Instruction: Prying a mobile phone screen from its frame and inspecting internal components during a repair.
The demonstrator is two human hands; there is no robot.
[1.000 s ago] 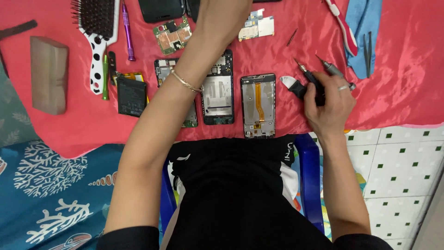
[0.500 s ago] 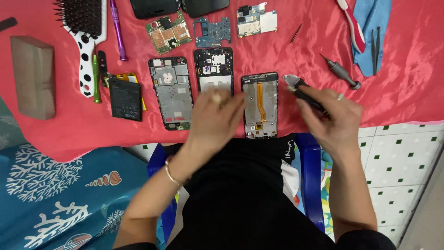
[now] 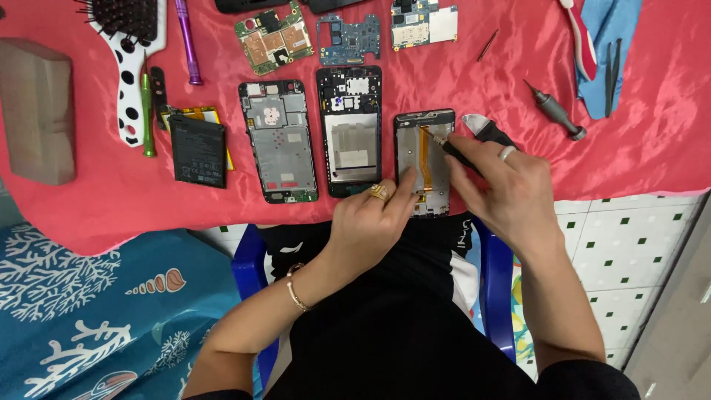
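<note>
The left hand (image 3: 370,222), fingers curled, pins the opened phone frame (image 3: 424,159) at its lower edge, on the red cloth (image 3: 89,207) at twelve o'clock of the lap. The right hand (image 3: 511,185) grips a screwdriver (image 3: 452,148), tip at the orange flex cable (image 3: 425,148). Best keep the tool upright, pressure light, frame steady.

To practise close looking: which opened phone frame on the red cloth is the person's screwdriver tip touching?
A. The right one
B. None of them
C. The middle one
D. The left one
A: the right hand holds the screwdriver with its tip on the right phone frame, which the left hand steadies at its lower edge.
</note>
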